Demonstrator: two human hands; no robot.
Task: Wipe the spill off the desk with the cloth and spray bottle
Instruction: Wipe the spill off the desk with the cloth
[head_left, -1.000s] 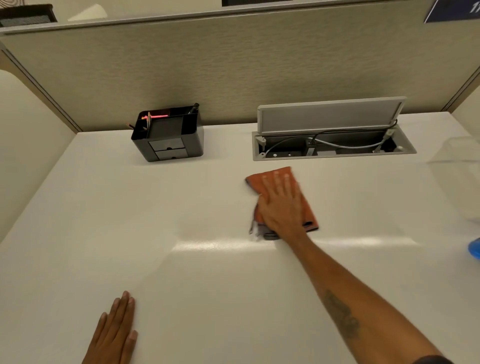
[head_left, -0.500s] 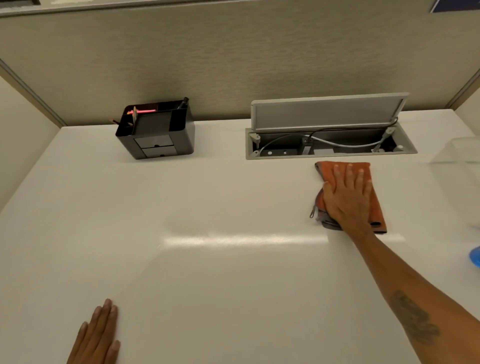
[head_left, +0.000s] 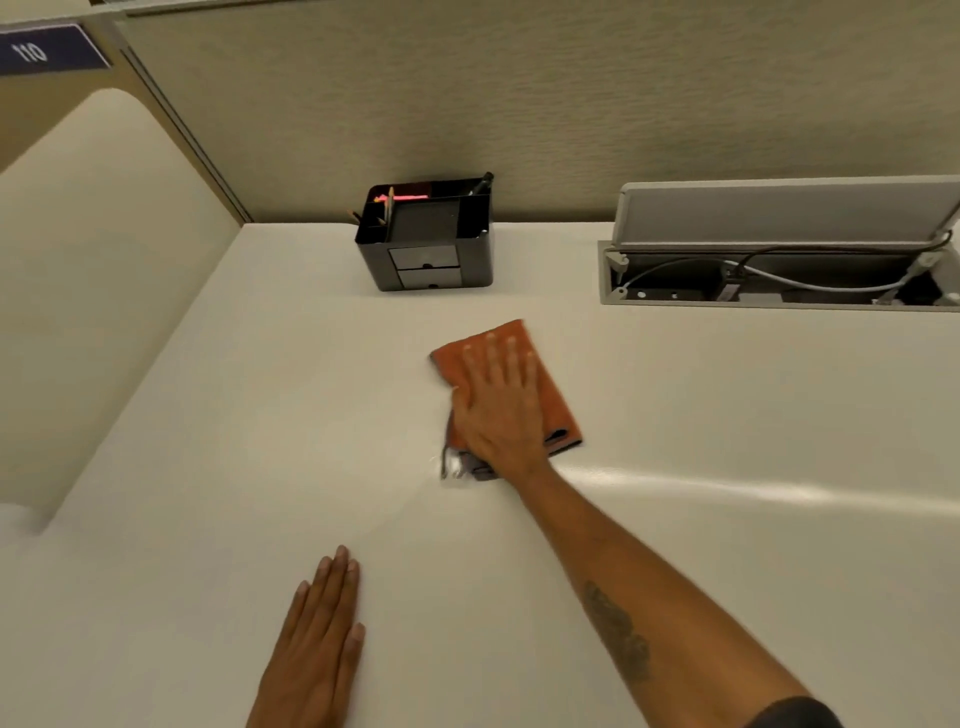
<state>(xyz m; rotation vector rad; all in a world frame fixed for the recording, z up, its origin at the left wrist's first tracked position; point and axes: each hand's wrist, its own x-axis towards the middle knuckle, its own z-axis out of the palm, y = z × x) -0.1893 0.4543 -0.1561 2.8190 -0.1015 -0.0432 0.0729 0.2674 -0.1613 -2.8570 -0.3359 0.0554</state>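
A folded orange cloth (head_left: 558, 415) with a grey underside lies flat on the white desk (head_left: 260, 415), near its middle. My right hand (head_left: 498, 410) presses down on the cloth, palm flat and fingers spread, pointing toward the back wall. A small wet glint shows at the cloth's near left corner. My left hand (head_left: 317, 649) rests flat on the desk near the front edge, holding nothing. The spray bottle is out of view.
A black desk organiser (head_left: 426, 244) with pens stands at the back, left of the cloth. An open cable tray (head_left: 779, 275) with a raised grey lid and wires sits at the back right. Partition walls close the back and left.
My right hand has slid the cloth leftward, from in front of the cable tray to near the organiser. The view has swung left, and the objects at the right edge have left the frame.
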